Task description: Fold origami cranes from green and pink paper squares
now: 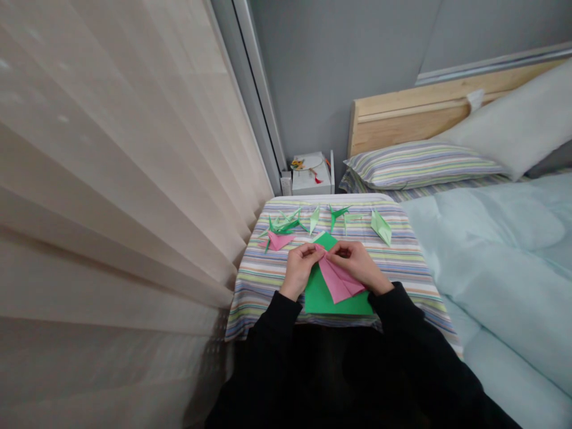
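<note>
Two bare hands are brought together above a striped cover [393, 280], with a sheet of pink origami paper [339, 279] pinched between them. The left hand [300, 268] is curled almost shut, its fingers gripping the paper near its upper point; the right hand [353, 265] is nearly closed on the same folded part. The pink sheet, folded into a tapering shape, is held over a flat green paper sheet [324, 298]. Black sleeves [397, 310] run in from the bottom of the view. Beyond the hands, several green paper cranes [283, 224] and a pink folded figure [279, 241] are scattered on the cover, and a pale green folded figure [381, 227] is set to the right. A pleated beige curtain [111, 179] hangs along the left side. Farther off, a white box [311, 179] stands by the wall, with small yellow and red items [304, 164] on top; its inside cannot be seen. A striped pillow [417, 164] and a pale blue duvet [491, 250] lie beside the cover.
</note>
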Demonstrator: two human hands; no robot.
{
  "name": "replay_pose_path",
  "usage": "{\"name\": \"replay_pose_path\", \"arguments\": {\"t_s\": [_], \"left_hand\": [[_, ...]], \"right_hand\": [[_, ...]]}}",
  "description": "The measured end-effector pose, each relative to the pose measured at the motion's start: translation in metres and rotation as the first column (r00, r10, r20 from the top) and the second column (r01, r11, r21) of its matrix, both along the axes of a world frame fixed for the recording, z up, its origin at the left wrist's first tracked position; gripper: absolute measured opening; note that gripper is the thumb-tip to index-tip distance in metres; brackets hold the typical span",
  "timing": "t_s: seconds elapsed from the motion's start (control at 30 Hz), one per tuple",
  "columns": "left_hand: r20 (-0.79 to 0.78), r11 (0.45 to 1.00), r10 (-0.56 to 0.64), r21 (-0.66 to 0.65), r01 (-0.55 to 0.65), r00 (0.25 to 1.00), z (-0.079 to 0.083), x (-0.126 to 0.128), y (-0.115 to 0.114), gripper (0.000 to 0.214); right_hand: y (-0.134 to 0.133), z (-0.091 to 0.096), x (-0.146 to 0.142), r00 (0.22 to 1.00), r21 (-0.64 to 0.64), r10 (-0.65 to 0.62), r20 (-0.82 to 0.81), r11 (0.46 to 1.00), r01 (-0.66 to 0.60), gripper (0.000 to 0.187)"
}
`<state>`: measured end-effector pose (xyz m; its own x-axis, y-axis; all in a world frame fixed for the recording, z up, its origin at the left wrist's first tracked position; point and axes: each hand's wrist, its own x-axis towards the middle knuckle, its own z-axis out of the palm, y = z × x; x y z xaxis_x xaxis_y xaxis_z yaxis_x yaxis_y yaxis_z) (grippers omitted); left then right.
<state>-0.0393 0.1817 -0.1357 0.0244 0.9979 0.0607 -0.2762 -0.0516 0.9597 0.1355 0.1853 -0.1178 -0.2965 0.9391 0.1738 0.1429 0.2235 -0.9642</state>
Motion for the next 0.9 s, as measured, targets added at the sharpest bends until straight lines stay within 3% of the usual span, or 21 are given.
{"name": "replay_pose_path", "arguments": {"t_s": [0.3,0.53,0.9], "left_hand": [[0.012,0.986,-0.166,0.007,0.166,0.986,-0.004,-0.007,0.001,0.03],[0.023,0.99,-0.143,-0.015,0.143,0.989,-0.006,-0.007,0.001,0.029],[0.014,0.998,-0.051,0.03,0.05,0.999,-0.003,-0.005,-0.002,0.026]], "right_hand": [[-0.001,0.01,0.002,0.993,0.083,0.022,0.113,0.996,-0.031,0.021],[-0.007,0.023,0.001,0.983,0.138,0.007,0.184,0.99,-0.032,0.017],[-0.007,0.034,0.001,0.963,0.094,-0.012,0.269,0.995,-0.014,0.018]]}}
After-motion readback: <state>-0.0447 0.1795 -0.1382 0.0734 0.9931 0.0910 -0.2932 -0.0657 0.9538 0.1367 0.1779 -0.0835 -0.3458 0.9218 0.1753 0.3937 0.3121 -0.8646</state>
